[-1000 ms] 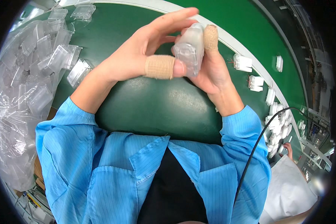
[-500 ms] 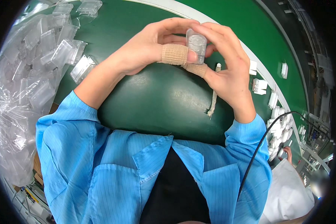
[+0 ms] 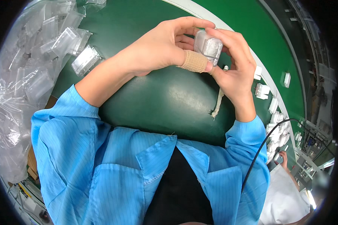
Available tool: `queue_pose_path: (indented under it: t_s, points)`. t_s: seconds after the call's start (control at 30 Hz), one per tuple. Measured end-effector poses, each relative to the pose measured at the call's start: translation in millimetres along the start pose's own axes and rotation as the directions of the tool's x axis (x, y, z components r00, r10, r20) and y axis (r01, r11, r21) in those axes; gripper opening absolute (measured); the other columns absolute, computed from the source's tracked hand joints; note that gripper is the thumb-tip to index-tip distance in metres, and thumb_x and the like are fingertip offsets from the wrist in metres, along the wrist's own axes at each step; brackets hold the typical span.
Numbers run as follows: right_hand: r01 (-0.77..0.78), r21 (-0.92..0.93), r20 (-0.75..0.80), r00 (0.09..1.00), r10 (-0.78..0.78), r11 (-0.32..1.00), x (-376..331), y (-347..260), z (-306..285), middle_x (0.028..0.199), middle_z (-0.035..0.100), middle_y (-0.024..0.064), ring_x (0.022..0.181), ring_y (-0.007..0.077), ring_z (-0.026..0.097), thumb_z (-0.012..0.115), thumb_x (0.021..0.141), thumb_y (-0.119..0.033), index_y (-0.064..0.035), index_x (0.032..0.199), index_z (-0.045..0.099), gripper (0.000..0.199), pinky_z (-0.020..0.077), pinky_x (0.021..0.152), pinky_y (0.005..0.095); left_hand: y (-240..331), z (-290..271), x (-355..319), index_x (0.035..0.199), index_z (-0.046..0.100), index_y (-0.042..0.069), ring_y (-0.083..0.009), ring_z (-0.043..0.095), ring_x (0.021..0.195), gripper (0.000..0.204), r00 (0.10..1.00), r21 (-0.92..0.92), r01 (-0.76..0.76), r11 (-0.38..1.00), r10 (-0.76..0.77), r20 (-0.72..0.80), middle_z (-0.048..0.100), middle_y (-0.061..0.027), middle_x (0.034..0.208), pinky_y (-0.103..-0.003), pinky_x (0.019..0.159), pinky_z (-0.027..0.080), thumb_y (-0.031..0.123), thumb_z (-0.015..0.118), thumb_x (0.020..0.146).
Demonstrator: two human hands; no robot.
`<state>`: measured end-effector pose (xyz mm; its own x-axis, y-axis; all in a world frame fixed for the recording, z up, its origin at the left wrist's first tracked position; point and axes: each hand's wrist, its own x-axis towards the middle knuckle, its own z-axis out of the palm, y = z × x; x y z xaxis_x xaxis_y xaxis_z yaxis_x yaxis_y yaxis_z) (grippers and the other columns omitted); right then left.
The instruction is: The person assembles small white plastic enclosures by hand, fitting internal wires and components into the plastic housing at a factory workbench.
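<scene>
Between both hands, above the green table, I hold a small clear plastic case with rounded corners; a pale shape shows inside it. My left hand pinches it from the left, its thumb wrapped in a tan bandage and pressing near the lower edge. My right hand grips the case from the right, fingers over the top and thumb underneath. The right thumb is mostly hidden behind the left one. Just below my right hand lies a whitish cord-like strip on the table.
A clear bag full of transparent plastic cases spreads along the left side. One silvery-clear case lies beside my left forearm. White pieces are heaped at the right edge, near a black cable and another person's hand.
Both hands have shifted slightly right with the case. The case has turned, so more of its side shows, and the right thumb's bandage is now mostly covered.
</scene>
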<state>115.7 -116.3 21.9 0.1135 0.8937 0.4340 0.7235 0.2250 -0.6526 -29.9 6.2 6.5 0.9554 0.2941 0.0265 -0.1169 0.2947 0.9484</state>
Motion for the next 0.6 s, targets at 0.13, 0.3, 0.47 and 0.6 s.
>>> queue_pose_path:
  t_s: [0.13,0.3,0.47,0.6]
  points:
    - [0.040,-0.045,-0.044,0.998,-0.042,0.998,0.5,1.1,1.9,0.106,0.058,0.0087,0.098,0.0194,0.057,0.077,0.065,-0.007,-0.0044,0.114,0.060,0.052,0.0521,0.078,0.0298,0.7,4.4,-3.7,0.131,0.043,0.000,-0.0201,0.056,0.105,0.071,0.994,0.153,-0.015,0.988,0.032,-0.106,0.056,-0.0112,0.117,-0.033,0.094,0.043,0.002,0.074,0.068]
    - [-0.022,-0.092,-0.059,0.998,0.017,0.996,0.5,-0.9,2.9,0.104,0.058,0.0078,0.095,0.0183,0.058,0.075,0.062,0.000,-0.0052,0.113,0.061,0.053,0.0524,0.078,0.0295,-0.1,7.6,-3.7,0.128,0.046,-0.004,-0.0193,0.058,0.101,0.069,0.984,0.132,-0.004,0.991,0.027,-0.175,0.058,-0.0140,0.113,-0.031,0.089,0.046,0.010,0.077,0.067]
    - [0.012,-0.109,-0.096,0.995,-0.022,0.994,2.9,-2.4,4.0,0.095,0.060,0.0043,0.077,0.0151,0.061,0.077,0.057,0.001,-0.0124,0.111,0.063,0.057,0.0533,0.068,0.0248,5.1,4.8,-5.1,0.127,0.047,-0.004,-0.0191,0.059,0.098,0.070,0.988,0.107,-0.032,0.994,0.048,-0.146,0.061,-0.0160,0.107,-0.030,0.086,0.047,0.014,0.079,0.067]
    - [0.111,-0.106,-0.133,0.983,-0.124,0.988,1.5,1.8,6.1,0.096,0.060,0.0041,0.076,0.0148,0.061,0.076,0.057,0.002,-0.0123,0.111,0.062,0.057,0.0532,0.067,0.0245,6.4,4.5,-2.9,0.127,0.047,-0.002,-0.0193,0.056,0.104,0.067,0.991,0.159,-0.083,0.984,0.097,-0.086,0.058,-0.0121,0.112,-0.031,0.089,0.047,0.009,0.077,0.068]
